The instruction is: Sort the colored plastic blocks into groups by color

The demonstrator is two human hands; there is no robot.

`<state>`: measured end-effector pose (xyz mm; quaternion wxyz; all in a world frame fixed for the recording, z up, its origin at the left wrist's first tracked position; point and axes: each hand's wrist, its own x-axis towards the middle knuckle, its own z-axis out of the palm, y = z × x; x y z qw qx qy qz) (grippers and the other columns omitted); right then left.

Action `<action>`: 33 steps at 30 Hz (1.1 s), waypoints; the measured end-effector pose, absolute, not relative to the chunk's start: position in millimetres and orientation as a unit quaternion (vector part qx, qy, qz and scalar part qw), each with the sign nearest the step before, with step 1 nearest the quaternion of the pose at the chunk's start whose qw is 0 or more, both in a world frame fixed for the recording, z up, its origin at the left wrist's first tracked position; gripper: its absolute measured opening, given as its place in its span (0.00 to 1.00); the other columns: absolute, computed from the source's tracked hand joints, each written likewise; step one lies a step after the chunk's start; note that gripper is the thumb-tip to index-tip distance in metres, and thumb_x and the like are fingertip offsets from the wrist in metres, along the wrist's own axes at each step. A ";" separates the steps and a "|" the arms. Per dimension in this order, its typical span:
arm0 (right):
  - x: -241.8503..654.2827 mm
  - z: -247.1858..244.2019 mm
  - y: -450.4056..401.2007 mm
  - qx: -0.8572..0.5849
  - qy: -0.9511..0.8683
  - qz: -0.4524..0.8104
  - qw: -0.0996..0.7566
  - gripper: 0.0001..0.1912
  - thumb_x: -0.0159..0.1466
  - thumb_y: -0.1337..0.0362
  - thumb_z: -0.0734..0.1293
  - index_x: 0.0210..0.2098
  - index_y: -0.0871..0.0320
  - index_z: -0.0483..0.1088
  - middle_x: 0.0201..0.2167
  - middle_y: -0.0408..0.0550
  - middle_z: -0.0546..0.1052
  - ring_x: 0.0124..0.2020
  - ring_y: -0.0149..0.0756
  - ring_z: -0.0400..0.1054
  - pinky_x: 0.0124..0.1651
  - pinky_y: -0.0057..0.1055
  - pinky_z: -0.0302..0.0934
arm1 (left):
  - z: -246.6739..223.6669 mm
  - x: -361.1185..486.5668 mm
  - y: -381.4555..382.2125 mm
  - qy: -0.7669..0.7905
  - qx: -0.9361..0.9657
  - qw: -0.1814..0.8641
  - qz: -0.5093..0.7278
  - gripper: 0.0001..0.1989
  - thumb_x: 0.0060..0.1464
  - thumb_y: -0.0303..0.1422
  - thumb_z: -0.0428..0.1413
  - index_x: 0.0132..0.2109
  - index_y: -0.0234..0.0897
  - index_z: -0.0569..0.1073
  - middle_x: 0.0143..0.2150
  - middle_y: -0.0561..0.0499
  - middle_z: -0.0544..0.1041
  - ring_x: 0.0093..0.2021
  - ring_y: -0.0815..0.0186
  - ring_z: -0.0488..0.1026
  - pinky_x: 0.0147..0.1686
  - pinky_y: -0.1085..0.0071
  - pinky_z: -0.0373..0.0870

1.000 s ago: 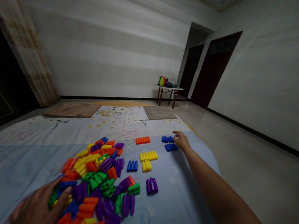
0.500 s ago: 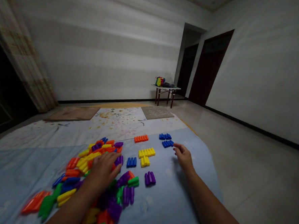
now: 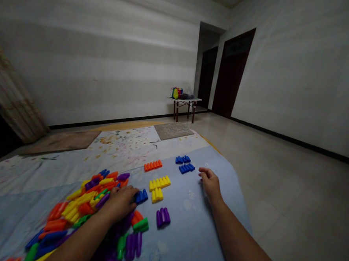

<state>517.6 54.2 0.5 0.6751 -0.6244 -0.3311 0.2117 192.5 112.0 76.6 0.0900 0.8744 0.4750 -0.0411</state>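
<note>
My left hand [image 3: 121, 203] reaches over a pile of colourful plastic pieces [image 3: 79, 203]. Its fingertips are at the left end of a blue ridged piece [image 3: 142, 196], the thumb side partly hidden. My right hand [image 3: 211, 184] hovers over the cloth with loosely bent fingers apart and nothing visible in them. Just left of it lie two blue rows [image 3: 186, 168]. An orange row [image 3: 153, 166] sits further left. Nearer are joined yellow pieces [image 3: 159, 183] and a purple piece [image 3: 163, 217].
A light blue cloth [image 3: 186, 233] covers the surface, with a floral cloth [image 3: 126, 143] beyond. Two mats lie at the far edge, one grey [image 3: 173, 131] and one brown [image 3: 64, 141]. A small table [image 3: 184, 99] with bags stands by the wall.
My left hand has moved right across the pile to the blue ridged piece. My right hand has drawn away from the blue rows. The view has turned slightly right.
</note>
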 end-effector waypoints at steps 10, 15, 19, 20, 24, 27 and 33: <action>520.2 3.1 57.8 -0.628 -0.296 0.211 0.688 0.16 0.52 0.60 0.61 0.36 0.60 0.72 0.31 0.49 0.76 0.32 0.37 0.69 0.31 0.29 0.61 | 119.0 250.4 130.8 0.508 0.860 0.037 0.037 0.21 0.46 0.34 0.49 0.50 0.41 0.67 0.50 0.47 0.71 0.52 0.58 0.65 0.50 0.60 0.56; 520.1 -2.5 61.4 -0.638 -0.276 0.226 0.683 0.16 0.51 0.60 0.61 0.36 0.61 0.72 0.26 0.47 0.74 0.25 0.34 0.67 0.27 0.29 0.60 | 111.3 318.7 138.7 0.467 0.883 0.027 0.026 0.20 0.46 0.31 0.50 0.50 0.42 0.67 0.50 0.46 0.71 0.52 0.58 0.65 0.50 0.58 0.54; 519.2 -0.8 60.6 -0.632 -0.276 0.225 0.688 0.15 0.51 0.60 0.61 0.35 0.61 0.72 0.27 0.48 0.75 0.25 0.33 0.67 0.27 0.28 0.60 | 96.6 347.2 148.8 0.457 0.889 0.020 -0.005 0.18 0.46 0.31 0.52 0.47 0.41 0.69 0.48 0.45 0.72 0.50 0.56 0.66 0.48 0.58 0.56; 518.9 0.7 60.1 -0.632 -0.274 0.225 0.689 0.15 0.51 0.60 0.61 0.35 0.60 0.72 0.27 0.48 0.75 0.25 0.33 0.67 0.27 0.28 0.60 | 93.9 350.7 151.6 0.457 0.889 0.018 -0.013 0.18 0.46 0.30 0.52 0.47 0.41 0.69 0.48 0.44 0.72 0.50 0.56 0.66 0.48 0.58 0.56; 517.6 7.4 58.5 -0.637 -0.259 0.228 0.689 0.15 0.50 0.60 0.61 0.34 0.60 0.72 0.27 0.48 0.75 0.25 0.34 0.67 0.26 0.28 0.60 | 85.9 358.3 160.6 0.462 0.886 0.010 -0.039 0.18 0.44 0.28 0.51 0.45 0.39 0.71 0.47 0.42 0.73 0.49 0.53 0.67 0.47 0.55 0.57; 517.1 9.2 58.3 -0.641 -0.256 0.229 0.687 0.15 0.50 0.60 0.61 0.34 0.60 0.72 0.25 0.48 0.75 0.25 0.34 0.67 0.26 0.28 0.60 | 80.7 362.8 163.5 0.459 0.887 0.018 -0.049 0.18 0.44 0.28 0.50 0.45 0.38 0.71 0.46 0.41 0.74 0.48 0.52 0.68 0.46 0.53 0.57; 517.5 5.1 59.6 -0.643 -0.259 0.229 0.684 0.15 0.50 0.60 0.61 0.34 0.60 0.72 0.25 0.47 0.75 0.21 0.32 0.65 0.23 0.27 0.58 | 69.8 374.6 162.2 0.458 0.887 0.042 -0.034 0.19 0.45 0.29 0.51 0.47 0.40 0.70 0.48 0.42 0.73 0.50 0.53 0.67 0.49 0.53 0.56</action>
